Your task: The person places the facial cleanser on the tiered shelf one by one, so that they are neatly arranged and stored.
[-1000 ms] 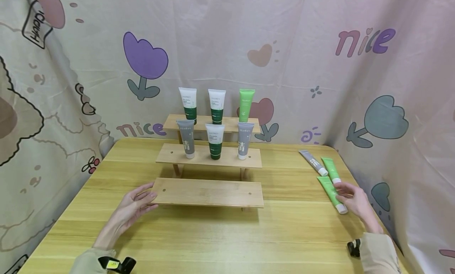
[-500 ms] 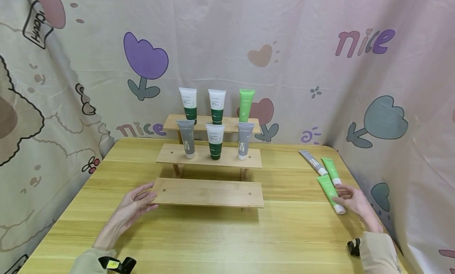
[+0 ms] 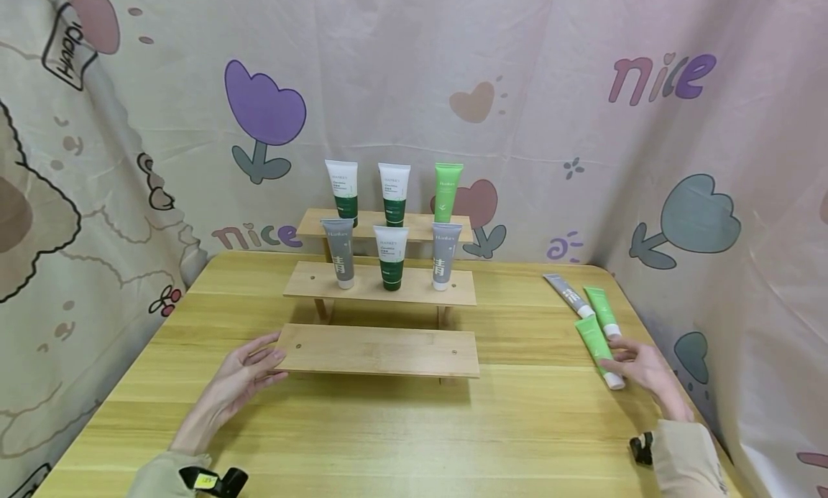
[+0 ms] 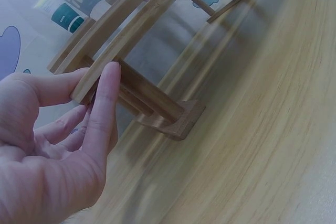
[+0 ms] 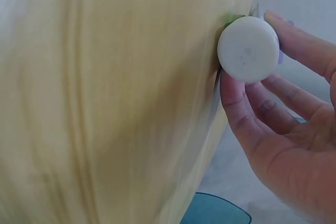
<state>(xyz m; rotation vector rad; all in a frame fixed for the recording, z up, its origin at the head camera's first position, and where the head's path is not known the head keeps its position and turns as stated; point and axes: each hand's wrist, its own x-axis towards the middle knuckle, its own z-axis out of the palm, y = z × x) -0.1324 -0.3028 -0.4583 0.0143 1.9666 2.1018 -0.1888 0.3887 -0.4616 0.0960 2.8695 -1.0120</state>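
In the head view, my left hand (image 3: 241, 374) pinches the left end of the lowest board of a three-tier wooden display stand (image 3: 382, 351). The left wrist view shows thumb and finger on either side of that board (image 4: 137, 31). At the right, my right hand (image 3: 642, 371) grips a green squeeze tube (image 3: 591, 338) near its white cap (image 5: 248, 50), between thumb and fingers. The tube lies low over the table. Beside it lie another green tube (image 3: 601, 309) and a grey tube (image 3: 566, 294).
White-and-green tubes (image 3: 392, 257) and grey tubes (image 3: 444, 254) stand on the middle tier. More white-and-green tubes (image 3: 394, 192) and a green tube (image 3: 446, 190) stand on the top tier. Patterned cloth (image 3: 530, 124) hangs around the wooden table (image 3: 414, 440).
The green tube at my right hand has shifted slightly left and away from me, its capped end swinging left. My left hand and the stand stay put.
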